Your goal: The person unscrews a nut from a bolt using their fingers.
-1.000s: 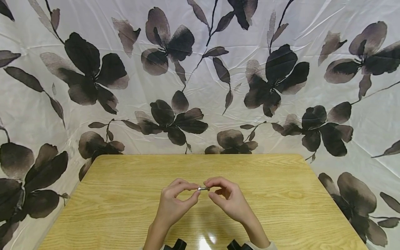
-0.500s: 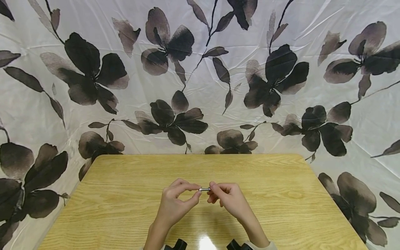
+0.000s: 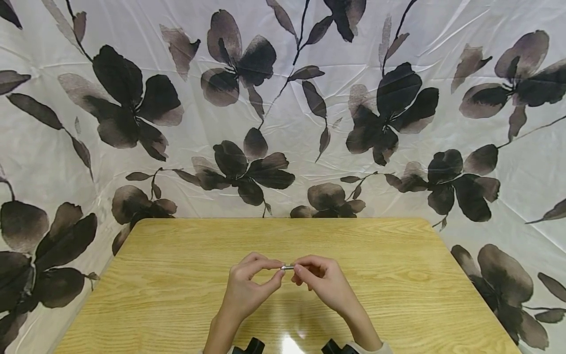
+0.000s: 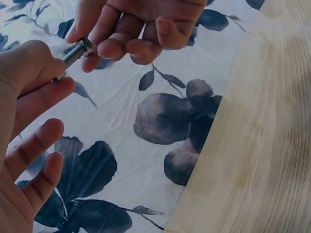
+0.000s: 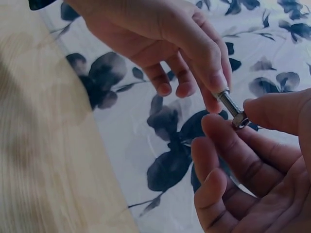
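A small silver bolt [image 3: 287, 267] lies level between the two hands, raised over the wooden table [image 3: 177, 295]. My left hand [image 3: 249, 287] pinches one end of the bolt between thumb and forefinger, hiding most of that end. Its other fingers spread loosely in the left wrist view. A hex nut [image 5: 240, 120] sits at the bolt's opposite end, with bare thread showing between it and the left fingertips. My right hand [image 3: 325, 282] holds the nut between thumb and forefinger; its remaining fingers curl below. The threaded shank [image 4: 74, 56] slants between both hands in the left wrist view.
Behind the table and along its sides hangs a white cloth [image 3: 309, 137] printed with dark flowers. The table's far edge [image 3: 283, 219] runs just beyond the hands. Black wrist devices [image 3: 249, 345] show at the bottom.
The right thumb and fingers were parted round the nut end, then the thumb rolled up past the forefinger, and now it is lower again at the nut. The left hand has kept its pinch.
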`<state>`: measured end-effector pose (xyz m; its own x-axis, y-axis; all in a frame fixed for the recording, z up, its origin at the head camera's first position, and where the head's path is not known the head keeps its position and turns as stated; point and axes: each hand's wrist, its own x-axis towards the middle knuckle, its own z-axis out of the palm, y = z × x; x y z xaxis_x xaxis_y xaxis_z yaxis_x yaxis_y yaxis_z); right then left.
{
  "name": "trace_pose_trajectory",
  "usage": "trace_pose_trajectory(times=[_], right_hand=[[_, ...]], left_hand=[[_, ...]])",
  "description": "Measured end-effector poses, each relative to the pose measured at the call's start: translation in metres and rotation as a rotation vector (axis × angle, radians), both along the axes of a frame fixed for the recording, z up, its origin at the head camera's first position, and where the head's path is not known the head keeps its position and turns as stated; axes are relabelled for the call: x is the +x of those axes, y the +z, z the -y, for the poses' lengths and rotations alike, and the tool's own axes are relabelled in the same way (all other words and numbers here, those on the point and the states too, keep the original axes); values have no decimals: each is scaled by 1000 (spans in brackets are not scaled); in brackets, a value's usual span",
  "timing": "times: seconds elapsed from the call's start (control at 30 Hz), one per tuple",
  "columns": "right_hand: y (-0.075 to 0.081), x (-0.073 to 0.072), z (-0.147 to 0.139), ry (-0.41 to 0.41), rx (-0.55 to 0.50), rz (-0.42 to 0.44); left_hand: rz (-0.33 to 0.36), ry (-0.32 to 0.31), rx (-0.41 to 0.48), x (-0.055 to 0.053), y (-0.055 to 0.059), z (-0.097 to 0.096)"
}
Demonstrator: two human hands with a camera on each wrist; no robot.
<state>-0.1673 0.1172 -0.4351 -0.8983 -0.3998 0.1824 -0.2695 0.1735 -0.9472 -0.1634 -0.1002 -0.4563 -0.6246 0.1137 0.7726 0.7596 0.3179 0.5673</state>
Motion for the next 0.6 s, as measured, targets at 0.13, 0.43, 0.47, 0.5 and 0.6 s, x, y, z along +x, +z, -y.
trace_pose_trajectory(times=[0.13, 0.43, 0.47, 0.5, 0.6], right_hand=[[0, 1, 0, 0, -24, -10], [0, 1, 1, 37, -95, -77], [0, 1, 1, 46, -107, -81], [0, 1, 1, 52, -115, -85], [1, 1, 1, 38, -127, -74]], left_hand=[[0, 5, -2, 0, 0, 0], [-33, -8, 17, 0, 1, 0], [-41, -9, 18, 0, 1, 0], [-43, -8, 19, 0, 1, 0], [-45, -5, 22, -1, 1, 0]])
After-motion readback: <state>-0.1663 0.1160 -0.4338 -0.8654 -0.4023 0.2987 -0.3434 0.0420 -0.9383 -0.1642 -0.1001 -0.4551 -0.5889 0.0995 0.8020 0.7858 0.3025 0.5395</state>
